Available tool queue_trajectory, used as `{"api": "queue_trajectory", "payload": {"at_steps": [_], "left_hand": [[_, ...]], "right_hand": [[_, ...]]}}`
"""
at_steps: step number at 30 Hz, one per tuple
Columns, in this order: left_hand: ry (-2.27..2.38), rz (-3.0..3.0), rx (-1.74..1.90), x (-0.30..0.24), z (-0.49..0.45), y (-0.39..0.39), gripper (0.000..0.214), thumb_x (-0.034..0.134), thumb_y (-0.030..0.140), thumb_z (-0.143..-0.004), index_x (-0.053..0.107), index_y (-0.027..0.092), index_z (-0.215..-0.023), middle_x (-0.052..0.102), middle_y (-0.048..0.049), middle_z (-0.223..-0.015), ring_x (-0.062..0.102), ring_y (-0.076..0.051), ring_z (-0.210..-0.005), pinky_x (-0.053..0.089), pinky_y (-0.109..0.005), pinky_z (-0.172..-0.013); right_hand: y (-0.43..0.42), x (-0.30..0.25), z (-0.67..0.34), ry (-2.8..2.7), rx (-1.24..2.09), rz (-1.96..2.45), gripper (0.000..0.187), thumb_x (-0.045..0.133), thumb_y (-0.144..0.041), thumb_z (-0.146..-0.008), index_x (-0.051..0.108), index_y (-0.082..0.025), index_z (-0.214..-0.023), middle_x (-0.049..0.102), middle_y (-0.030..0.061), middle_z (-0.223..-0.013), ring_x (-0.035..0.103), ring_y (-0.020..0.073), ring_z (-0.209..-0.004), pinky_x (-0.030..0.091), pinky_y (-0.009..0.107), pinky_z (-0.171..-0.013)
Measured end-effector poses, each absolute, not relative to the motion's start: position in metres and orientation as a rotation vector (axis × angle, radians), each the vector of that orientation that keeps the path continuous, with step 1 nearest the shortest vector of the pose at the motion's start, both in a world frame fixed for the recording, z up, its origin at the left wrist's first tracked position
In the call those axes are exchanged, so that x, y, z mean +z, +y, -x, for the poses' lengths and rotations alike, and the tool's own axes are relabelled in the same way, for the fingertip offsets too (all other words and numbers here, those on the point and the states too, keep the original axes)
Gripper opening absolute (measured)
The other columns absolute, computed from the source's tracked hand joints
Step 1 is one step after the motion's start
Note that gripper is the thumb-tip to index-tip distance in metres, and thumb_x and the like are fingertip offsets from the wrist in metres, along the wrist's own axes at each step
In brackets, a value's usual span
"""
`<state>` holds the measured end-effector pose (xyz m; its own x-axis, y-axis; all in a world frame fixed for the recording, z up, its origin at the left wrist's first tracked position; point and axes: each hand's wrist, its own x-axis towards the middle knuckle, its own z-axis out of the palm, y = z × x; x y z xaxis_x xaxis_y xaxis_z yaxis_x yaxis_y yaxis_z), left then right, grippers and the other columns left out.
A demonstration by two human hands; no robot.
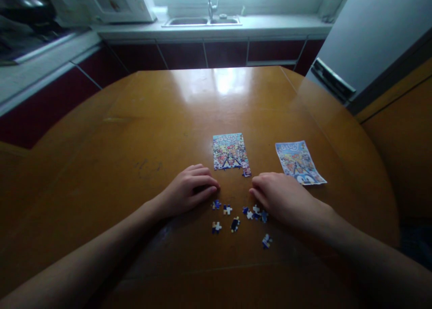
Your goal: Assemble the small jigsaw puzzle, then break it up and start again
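Observation:
A partly assembled jigsaw puzzle [229,150] lies on the table in front of my hands, with a piece [246,171] jutting from its lower right corner. My left hand [192,185] rests on the wood just below left of it, fingers loosely stretched and nothing visible in them. To the lower right, my right hand [280,192] has its fingers curled together close to that corner; their inside is hidden. Several loose jigsaw pieces [227,209] are scattered between and below the hands. A few lie right by my right hand, including a blue piece [264,216].
A printed picture sheet [297,160] matching the puzzle lies beyond my right hand. The wooden table [135,120] has a rounded edge. Past it are a counter with a sink [189,22], a microwave [116,3], a dark pan [27,7] at left and a fridge [374,34] at right.

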<state>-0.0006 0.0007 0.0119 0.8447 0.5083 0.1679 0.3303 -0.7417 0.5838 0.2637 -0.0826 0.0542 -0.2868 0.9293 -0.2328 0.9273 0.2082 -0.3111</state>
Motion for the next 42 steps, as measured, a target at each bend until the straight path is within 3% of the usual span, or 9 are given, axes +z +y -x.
{"api": "queue_trajectory", "payload": {"at_steps": [12,19,33,42], "left_hand": [[0.458,-2.469,0.36,0.018,0.003,0.001,0.015,0.065,0.036,-0.092,0.075,0.025,-0.095,0.066,-0.005,-0.091,0.057,-0.018,-0.088,0.04,-0.033,-0.084],[0.397,-2.444,0.352,0.021,0.001,0.0,0.024,0.052,0.018,-0.097,0.071,0.026,-0.109,0.065,-0.0068,-0.095,0.055,-0.019,-0.093,0.042,-0.034,-0.087],[0.348,-2.535,0.3,0.018,0.002,0.002,0.015,0.064,0.026,-0.091,0.072,0.03,-0.103,0.066,-0.0045,-0.097,0.056,-0.02,-0.094,0.04,-0.034,-0.085],[0.38,-2.548,0.37,0.01,0.002,0.004,0.019,0.058,0.027,-0.096,0.072,0.031,-0.108,0.066,-0.0043,-0.092,0.055,-0.018,-0.089,0.039,-0.032,-0.082]], "right_hand": [[-0.081,0.055,-0.263,-2.441,0.648,1.904,0.026,0.048,-0.03,-0.094,0.063,-0.019,-0.076,0.069,0.0048,-0.079,0.061,0.0171,-0.068,0.033,0.031,-0.06],[-0.081,0.055,-0.263,-2.429,0.652,1.901,0.026,0.047,-0.029,-0.094,0.065,-0.019,-0.078,0.069,0.0047,-0.078,0.06,0.0168,-0.067,0.034,0.031,-0.06],[-0.083,0.055,-0.26,-2.446,0.609,1.892,0.025,0.048,-0.031,-0.095,0.065,-0.019,-0.08,0.069,0.0064,-0.082,0.063,0.0181,-0.072,0.036,0.031,-0.061],[-0.083,0.054,-0.259,-2.459,0.608,1.904,0.024,0.046,-0.029,-0.096,0.065,-0.019,-0.083,0.07,0.0071,-0.085,0.064,0.0184,-0.074,0.038,0.031,-0.063]]}}
